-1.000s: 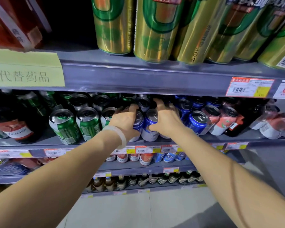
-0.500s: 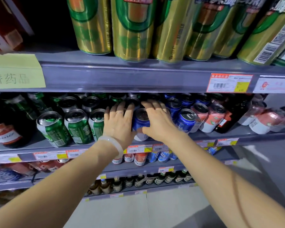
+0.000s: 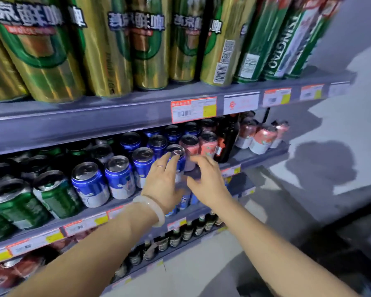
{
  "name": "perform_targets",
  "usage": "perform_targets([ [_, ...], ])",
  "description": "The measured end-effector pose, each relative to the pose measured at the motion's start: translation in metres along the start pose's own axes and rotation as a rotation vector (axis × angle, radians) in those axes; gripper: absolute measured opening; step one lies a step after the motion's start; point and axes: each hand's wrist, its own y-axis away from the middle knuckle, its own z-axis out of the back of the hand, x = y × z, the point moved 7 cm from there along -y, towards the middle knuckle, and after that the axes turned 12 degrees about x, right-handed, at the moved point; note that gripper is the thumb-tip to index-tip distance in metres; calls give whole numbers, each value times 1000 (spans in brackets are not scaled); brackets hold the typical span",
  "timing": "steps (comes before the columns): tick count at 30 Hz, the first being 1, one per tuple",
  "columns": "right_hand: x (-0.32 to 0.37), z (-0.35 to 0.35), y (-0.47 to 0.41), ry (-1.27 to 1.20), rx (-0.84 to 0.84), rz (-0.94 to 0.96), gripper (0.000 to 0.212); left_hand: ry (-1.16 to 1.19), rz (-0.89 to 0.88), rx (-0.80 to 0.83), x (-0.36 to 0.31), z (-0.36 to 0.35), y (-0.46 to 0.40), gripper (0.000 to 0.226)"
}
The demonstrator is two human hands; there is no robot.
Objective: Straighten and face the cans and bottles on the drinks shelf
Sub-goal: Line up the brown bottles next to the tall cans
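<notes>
I have both hands up at the middle drinks shelf, working the right end of the blue row. My left hand lies against the near side of the front blue can, fingers straight and spread — resting on the wall, not curled round it. My right hand sits just beside it on the other side, fingers loosely bent toward the can's lower half. The blur there stops me telling whether the thumb actually pinches anything, so I call that grip unclear.

The can stands at the shelf's front lip, touching its blue neighbours on the left and with the pink cans just beside it on the right. A dark bottle stands beyond those.

As I judge it, a full drinks can is fairly heavy for its size, stiff along the wall while sealed, but smooth and a little slippery. It dents if squeezed hard at mid-height. I'd take it low on the wall with both palms opposed, then twist to face the label — not by the rim, where the fingers would slide. The green cans further left lean in this wide view; whether they truly tilt I cannot say.
</notes>
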Motion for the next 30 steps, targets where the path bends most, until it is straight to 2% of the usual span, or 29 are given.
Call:
perform_targets([
  [4, -47, 28, 14, -41, -42, -149, 51, 53, -33, 51, -30, -19, -20, 81],
  [8, -93, 60, 14, -264, -129, -286, 66, 40, 6, 152, -47, -41, -36, 84],
  [13, -117, 92, -19, -384, -154, -250, 87, 60, 50, 182, -61, -49, -70, 87],
  [16, -124, 107, -55, -393, -118, -249, 97, 154, 70, 99, -76, -45, -99, 84],
  [17, -127, 109, -67, -389, -105, -262, 91, 185, 92, 67, -79, -44, -111, 82],
  [19, -131, 113, -86, -362, -86, -273, 65, 219, 164, 18, -83, -45, -133, 74],
  [21, -135, 115, -102, -336, -51, -278, 44, 233, 222, -30, -87, -43, -151, 54],
  [24, -142, 112, -117, -304, 54, -285, 41, 268, 241, -81, -92, -43, -170, 27],
  [27, -150, 111, -124, -244, 118, -274, 47, 282, 247, -101, -96, -49, -178, 32],
  [30, -151, 113, -124, -243, 179, -232, 42, 286, 245, -112, -100, -55, -184, 40],
])
